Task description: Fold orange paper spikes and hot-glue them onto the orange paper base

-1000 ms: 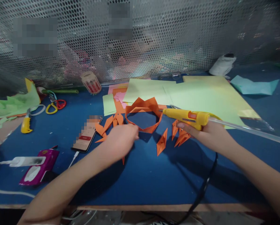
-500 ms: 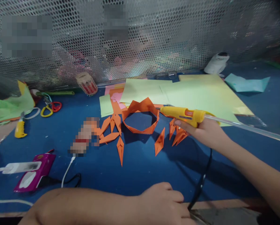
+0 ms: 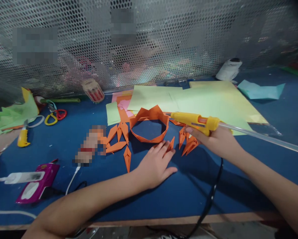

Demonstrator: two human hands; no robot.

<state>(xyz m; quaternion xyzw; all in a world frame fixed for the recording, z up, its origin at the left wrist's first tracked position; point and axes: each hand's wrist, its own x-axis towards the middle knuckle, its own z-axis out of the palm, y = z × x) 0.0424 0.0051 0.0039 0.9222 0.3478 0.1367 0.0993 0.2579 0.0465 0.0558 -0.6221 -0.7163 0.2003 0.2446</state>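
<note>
My right hand (image 3: pixel 220 141) is wrapped round a yellow hot glue gun (image 3: pixel 195 120) with a long clear glue stick out of its back. The gun's nozzle points left, at the right edge of an orange folded paper ring (image 3: pixel 150 136) with a pointed rim. My left hand (image 3: pixel 156 162) lies just below the ring, palm down, thumb spread away from the fingers. Its fingertips partly cover a folded orange paper piece (image 3: pixel 172 145); whether they press on it I cannot tell. More orange pieces (image 3: pixel 190 145) lie under the gun, and several others (image 3: pixel 119 146) left of the ring.
Pale green sheets (image 3: pixel 201 99) spread behind the ring. Scissors (image 3: pixel 55 116), a yellow-handled cutter (image 3: pixel 23 136) and a purple power strip (image 3: pixel 36 187) lie at left. The gun's black cord (image 3: pixel 212 199) drops over the table's front edge. A metal mesh (image 3: pixel 163 39) stands behind.
My left hand has moved from the table's front edge up and forward to the orange piece below the ring. The right hand and glue gun stay nearly in place.
</note>
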